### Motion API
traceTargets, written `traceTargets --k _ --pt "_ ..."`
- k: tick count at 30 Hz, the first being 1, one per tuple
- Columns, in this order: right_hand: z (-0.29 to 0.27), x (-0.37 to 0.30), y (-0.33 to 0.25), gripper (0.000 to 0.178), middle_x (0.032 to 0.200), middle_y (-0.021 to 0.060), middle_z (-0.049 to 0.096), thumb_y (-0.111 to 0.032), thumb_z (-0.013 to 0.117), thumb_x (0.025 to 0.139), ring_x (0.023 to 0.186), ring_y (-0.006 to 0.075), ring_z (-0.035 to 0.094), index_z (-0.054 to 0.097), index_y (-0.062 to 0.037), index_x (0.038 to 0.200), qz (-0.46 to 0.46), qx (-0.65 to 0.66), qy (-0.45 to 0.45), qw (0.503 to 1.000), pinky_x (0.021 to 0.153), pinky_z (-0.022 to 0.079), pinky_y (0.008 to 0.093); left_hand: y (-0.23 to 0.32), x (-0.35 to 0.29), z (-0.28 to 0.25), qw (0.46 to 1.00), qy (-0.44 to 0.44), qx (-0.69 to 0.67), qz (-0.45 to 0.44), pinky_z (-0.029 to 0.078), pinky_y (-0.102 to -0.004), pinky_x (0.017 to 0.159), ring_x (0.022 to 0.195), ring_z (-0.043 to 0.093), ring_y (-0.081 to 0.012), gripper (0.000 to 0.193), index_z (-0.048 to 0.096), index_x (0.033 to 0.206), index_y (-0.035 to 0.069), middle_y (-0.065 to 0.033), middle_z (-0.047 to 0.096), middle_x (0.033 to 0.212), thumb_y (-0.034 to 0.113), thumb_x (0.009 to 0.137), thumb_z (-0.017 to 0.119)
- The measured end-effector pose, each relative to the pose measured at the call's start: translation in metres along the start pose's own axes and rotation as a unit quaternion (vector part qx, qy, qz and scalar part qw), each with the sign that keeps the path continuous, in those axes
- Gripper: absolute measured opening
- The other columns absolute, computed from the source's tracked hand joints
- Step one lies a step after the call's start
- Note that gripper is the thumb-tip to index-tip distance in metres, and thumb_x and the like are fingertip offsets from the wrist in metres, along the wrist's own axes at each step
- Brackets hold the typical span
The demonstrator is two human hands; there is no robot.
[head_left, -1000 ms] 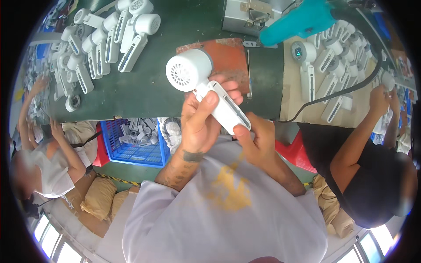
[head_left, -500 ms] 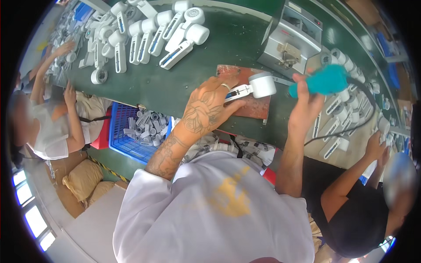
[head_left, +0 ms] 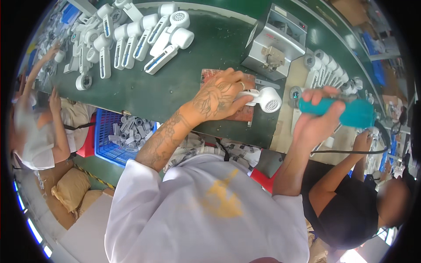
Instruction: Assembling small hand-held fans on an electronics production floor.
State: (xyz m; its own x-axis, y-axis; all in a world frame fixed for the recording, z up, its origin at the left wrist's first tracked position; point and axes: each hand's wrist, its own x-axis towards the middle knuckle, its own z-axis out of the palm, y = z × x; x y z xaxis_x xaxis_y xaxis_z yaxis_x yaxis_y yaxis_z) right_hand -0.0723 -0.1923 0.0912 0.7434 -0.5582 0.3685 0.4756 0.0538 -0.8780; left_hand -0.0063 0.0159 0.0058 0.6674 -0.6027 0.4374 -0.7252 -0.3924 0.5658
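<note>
Left grip: my left hand [head_left: 221, 97], palm down, has its fingers closed round the handle of a white fan [head_left: 271, 100].
White fan: at the right edge of a worn red pad [head_left: 241, 116], round head poking out past my thumb, vents facing up; most of its handle is hidden under my hand, so I cannot tell how much of it touches the pad.
Right grip: my right hand [head_left: 319, 116] is wrapped round a teal power tool [head_left: 357, 114], held up to the right of the fan and apart from it.
Tool tip: lost behind my fingers and in blur; I cannot make it out.
Cable [head_left: 381, 150]: loops down below the tool and runs left past my right forearm.
Metal machine [head_left: 276, 44]: stands on the green desk [head_left: 153, 94], just beyond the pad.
Left-hand fans [head_left: 160, 60]: a crowded group on the desk, overlapping, the farthest ones too small and blurred to count.
Right-hand fans [head_left: 322, 65]: more of them on a tan sheet, partly covered by the tool and my hand.
Blue crate [head_left: 116, 154]: below the desk edge at my left, holding grey parts.
Changed since half a second ago: my right fingers were loose beside the tool and now wrap it; the fan's head showed a plain side and now shows its vents.
Changed since a second ago: both my hands held the fan up; now only the left has it.
</note>
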Motion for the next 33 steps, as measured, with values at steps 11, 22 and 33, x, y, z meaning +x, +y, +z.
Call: traceTargets --k 11,22,33 --pt "0.058 0.065 0.064 0.040 0.072 0.0069 0.055 -0.035 0.052 0.105 0.065 0.0177 0.056 0.056 0.0054 0.106 -0.079 -0.087 -0.093 0.989 0.061 0.047 0.0307 -0.007 0.013 0.004 0.998 -0.008 0.030 0.058 0.047 -0.0409 0.094 0.102 0.059 -0.0255 0.039 0.068 0.118 0.010 -0.0041 0.065 0.122 0.036 0.090 0.070" --pt "0.050 0.049 0.073 0.045 0.068 0.0079 0.055 -0.038 0.053 0.104 0.061 0.0195 0.056 0.054 0.0076 0.105 -0.073 -0.077 -0.113 0.988 0.060 0.049 0.0336 -0.007 0.013 0.004 0.999 -0.005 0.034 0.034 0.045 -0.0426 0.097 0.107 0.057 -0.0259 0.040 0.066 0.120 0.010 -0.0040 0.064 0.121 0.036 0.090 0.069" --pt "0.056 0.064 0.081 0.034 0.069 0.0076 0.055 -0.031 0.053 0.105 0.062 0.0183 0.056 0.052 0.0017 0.096 -0.093 -0.088 -0.113 0.985 0.058 0.048 0.0319 -0.005 0.009 0.007 0.998 0.012 0.045 0.038 0.046 -0.0433 0.095 0.106 0.058 -0.0257 0.038 0.067 0.119 0.010 -0.0041 0.065 0.119 0.034 0.090 0.069"
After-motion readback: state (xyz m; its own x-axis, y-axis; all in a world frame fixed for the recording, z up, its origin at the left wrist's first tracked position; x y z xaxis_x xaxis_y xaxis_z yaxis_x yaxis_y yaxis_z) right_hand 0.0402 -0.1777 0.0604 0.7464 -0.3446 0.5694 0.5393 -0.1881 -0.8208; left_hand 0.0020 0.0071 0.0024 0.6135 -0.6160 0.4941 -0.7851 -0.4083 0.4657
